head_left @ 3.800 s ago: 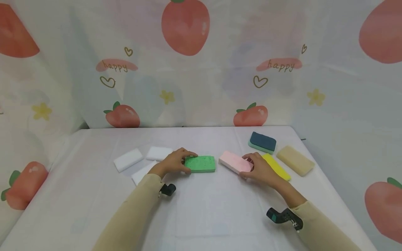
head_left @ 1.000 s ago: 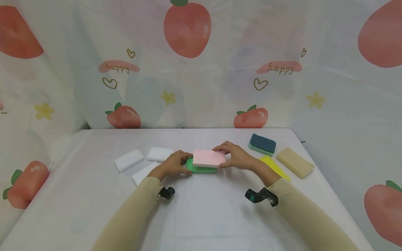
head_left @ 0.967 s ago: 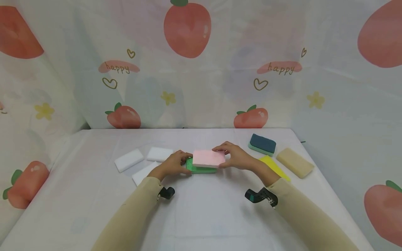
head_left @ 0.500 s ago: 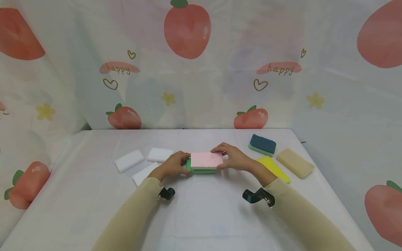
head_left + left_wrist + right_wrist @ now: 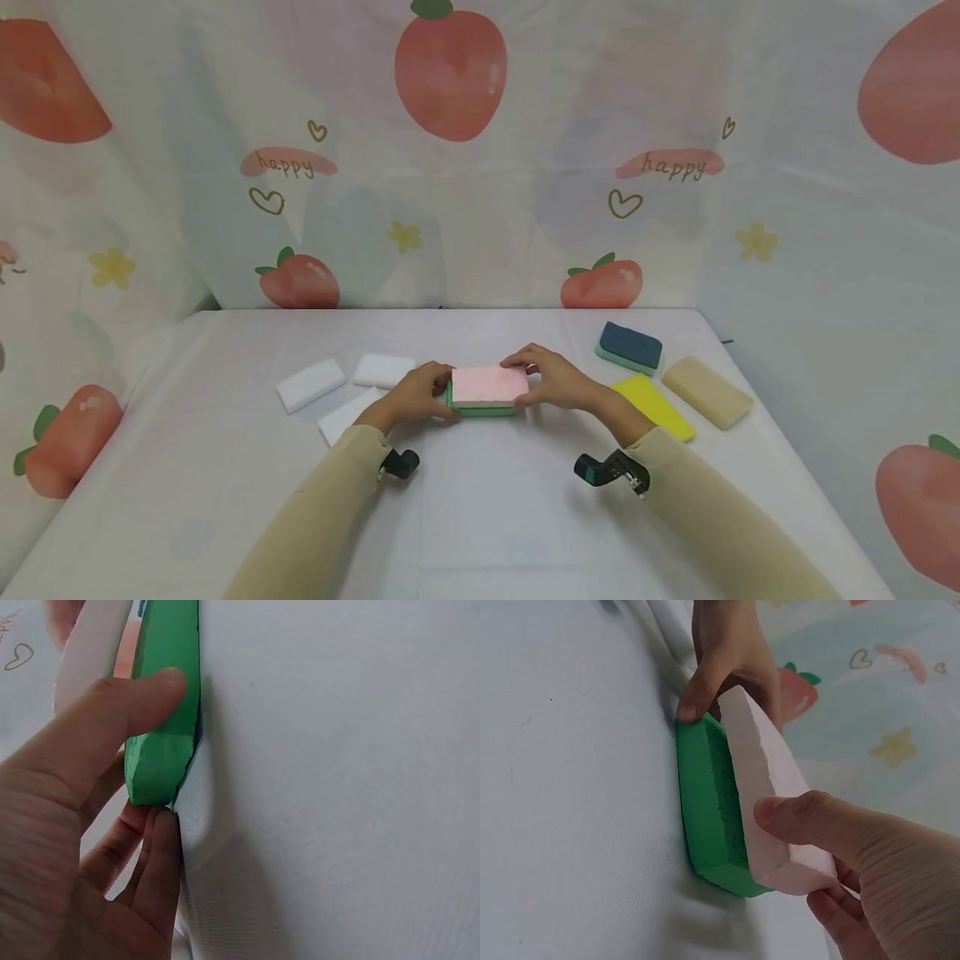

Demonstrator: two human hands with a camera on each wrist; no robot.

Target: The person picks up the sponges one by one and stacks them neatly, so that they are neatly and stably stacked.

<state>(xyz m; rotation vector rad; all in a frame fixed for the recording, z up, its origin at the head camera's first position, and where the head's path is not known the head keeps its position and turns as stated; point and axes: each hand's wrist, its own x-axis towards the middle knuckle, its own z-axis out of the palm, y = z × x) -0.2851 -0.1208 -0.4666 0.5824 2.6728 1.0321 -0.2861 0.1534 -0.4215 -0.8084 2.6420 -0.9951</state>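
Observation:
My left hand (image 5: 411,392) pinches the left end of a green sponge (image 5: 483,412) lying on the white-covered table, its thumb on the near side in the left wrist view. Between thumb and fingers my right hand (image 5: 558,382) grips the right end of a pink sponge (image 5: 489,385). The pink block hovers close over the green one and hides most of its top from the head camera. In the right wrist view a narrow gap shows between the pink sponge (image 5: 759,795) and the pitted top of the green sponge (image 5: 703,802).
Three white blocks (image 5: 310,384) lie left of my left hand, one partly behind the wrist. Over on the right are a yellow sponge (image 5: 654,406), a tan sponge (image 5: 707,390) and a dark blue-and-green sponge (image 5: 630,346). A fruit-print cloth (image 5: 510,200) hangs behind the table.
My right hand has carried the pink sponge left from beside the green one to over it, then slightly lower and further left. The left hand has stayed on the green sponge.

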